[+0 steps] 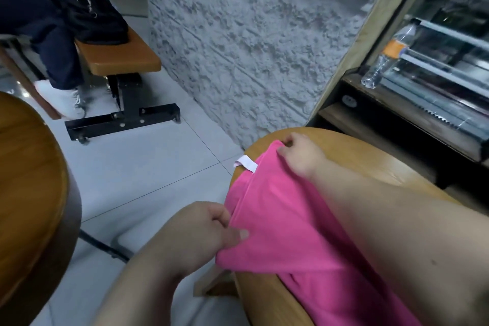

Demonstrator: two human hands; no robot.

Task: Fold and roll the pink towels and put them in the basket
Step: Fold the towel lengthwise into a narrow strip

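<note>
On the light wooden table at lower right, draped along its left rim: pink towel, held at two points. Far corner pinched by the right hand, fingers curled tight over the hem, thumb tucked beneath, forearm lying across the cloth. Near left edge pinched by the left hand, thumb pressed flat on top, other fingers bent underneath, a small bunch of fabric between them. Neither grip spread; both closed on cloth.

Bright, even pink, smooth and mostly flat. Pulled fairly taut between the two grips. One long ridge or fold line from the far corner down toward the near grip. Left margin hanging slightly over the table rim. White label sticking out from the far left edge, over the tiled floor. Lower end running out of view at the bottom.

Off to the left, well apart: rim of a second table, darker wood; a bench with a black bag on it. At right, on a shelf, a plastic bottle with an orange band.
</note>
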